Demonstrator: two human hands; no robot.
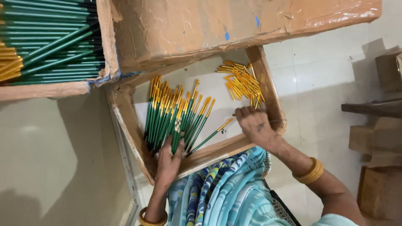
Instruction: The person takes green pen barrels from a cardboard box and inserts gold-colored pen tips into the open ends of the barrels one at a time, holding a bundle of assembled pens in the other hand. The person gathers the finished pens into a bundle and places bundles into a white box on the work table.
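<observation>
A shallow cardboard tray [268, 90] is seen at the centre, and both hands are down inside it. The left hand [168, 161] is laid at six o'clock of a fanned bundle of green pens [167, 119], its grip loosely curled around the lower ends, fingers touching the barrels. The pens are tipped in gold and point toward twelve o'clock. One loose green pen [211, 134] is left lying aslant just at three o'clock of the bundle, between the two hands.

The right hand [253, 123] is held at four o'clock of the tray, by the tray's right wall; its grip is pinched shut, though what is pinched cannot be told. A heap of gold caps [240, 81] is piled at twelve o'clock of that hand, in the tray's far corner, near but apart from the fingers. Gold bangles [310, 172] are worn on the right forearm, and another bangle [151, 218] is seen on the left wrist.

At twelve o'clock, a large cardboard flap [209, 25] is hung over the tray's far edge. At ten o'clock, a second box [50, 42] is packed with more green pens. Blue patterned cloth [222, 188] is spread at six o'clock. Wooden blocks [379, 138] are stacked at three o'clock on a pale tiled floor [318, 83].
</observation>
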